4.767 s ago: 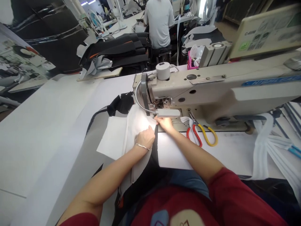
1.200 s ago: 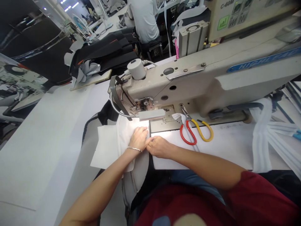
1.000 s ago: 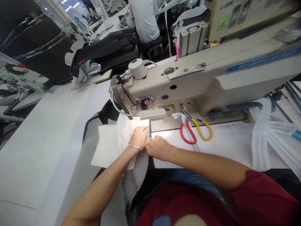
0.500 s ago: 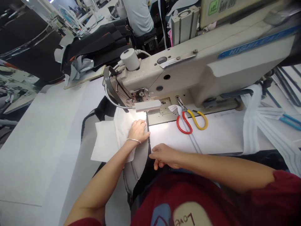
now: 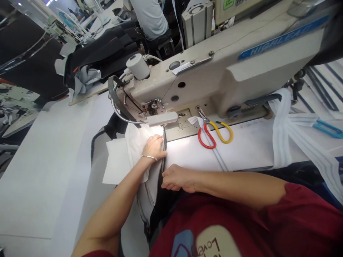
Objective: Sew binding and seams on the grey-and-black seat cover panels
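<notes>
A sewing machine [image 5: 166, 82] stands before me, its small lamp [image 5: 162, 119] lighting the area by the needle. Under that light lies a white fabric piece [image 5: 135, 142], on top of a larger grey and black panel [image 5: 98, 157]. My left hand [image 5: 154, 148] rests flat on the white fabric close to the presser foot, thumb out toward the dark seam edge. Nearer my body, my right hand [image 5: 177, 177] is closed, fingers curled on the dark edge of the black fabric [image 5: 164, 200]; its fingertips are partly hidden.
Scissors [image 5: 207, 123] with red and yellow handles lie on the machine bed, right of the needle. White striped webbing [image 5: 281, 135] hangs over the table edge, near a blue-handled tool [image 5: 328, 129]. Dark fabric pieces [image 5: 107, 53] are stacked behind; a seated person [image 5: 150, 19] is beyond.
My right hand has gone from loosely parted fingers to a closed grip at the fabric edge. The left hand stays on the white fabric. The whole view has shifted slightly.
</notes>
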`<state>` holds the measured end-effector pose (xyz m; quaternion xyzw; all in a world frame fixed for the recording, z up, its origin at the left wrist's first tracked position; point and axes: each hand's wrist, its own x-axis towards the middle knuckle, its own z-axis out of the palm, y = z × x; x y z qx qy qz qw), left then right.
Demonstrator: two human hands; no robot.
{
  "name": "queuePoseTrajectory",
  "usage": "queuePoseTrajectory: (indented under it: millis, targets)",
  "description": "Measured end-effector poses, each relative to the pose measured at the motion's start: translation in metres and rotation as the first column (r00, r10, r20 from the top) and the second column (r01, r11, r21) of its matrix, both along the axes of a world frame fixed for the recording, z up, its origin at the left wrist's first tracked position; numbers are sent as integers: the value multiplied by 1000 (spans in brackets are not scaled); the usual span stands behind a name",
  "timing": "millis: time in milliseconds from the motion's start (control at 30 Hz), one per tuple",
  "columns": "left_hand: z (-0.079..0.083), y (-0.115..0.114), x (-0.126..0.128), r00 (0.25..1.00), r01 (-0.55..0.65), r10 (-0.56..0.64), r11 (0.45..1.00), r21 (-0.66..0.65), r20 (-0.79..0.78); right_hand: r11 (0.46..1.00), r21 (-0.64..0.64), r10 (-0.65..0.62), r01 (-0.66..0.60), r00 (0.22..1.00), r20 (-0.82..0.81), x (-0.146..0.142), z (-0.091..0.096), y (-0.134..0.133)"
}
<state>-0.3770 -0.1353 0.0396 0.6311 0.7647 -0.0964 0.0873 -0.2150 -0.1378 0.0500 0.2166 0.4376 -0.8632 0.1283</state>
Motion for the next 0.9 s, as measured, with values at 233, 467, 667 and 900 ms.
queuePoseTrajectory:
  millis: [233, 467, 667, 900]
  targets:
    - [1, 2, 7, 992, -122, 121, 991, 48, 16, 566, 811, 355, -145, 932, -81, -2, -17, 25]
    - [1, 4, 0, 989, -127, 125, 992, 21, 76, -342, 880, 596, 329, 800, -67, -9, -43, 35]
    - [2, 4, 4, 983, -164, 161, 986, 31, 90, -453, 836, 668, 309, 739, 89, -21, -49, 30]
    - [-1, 7, 4, 992, -113, 109, 992, 58, 67, -420, 856, 699, 301, 709, 93, -24, -43, 38]
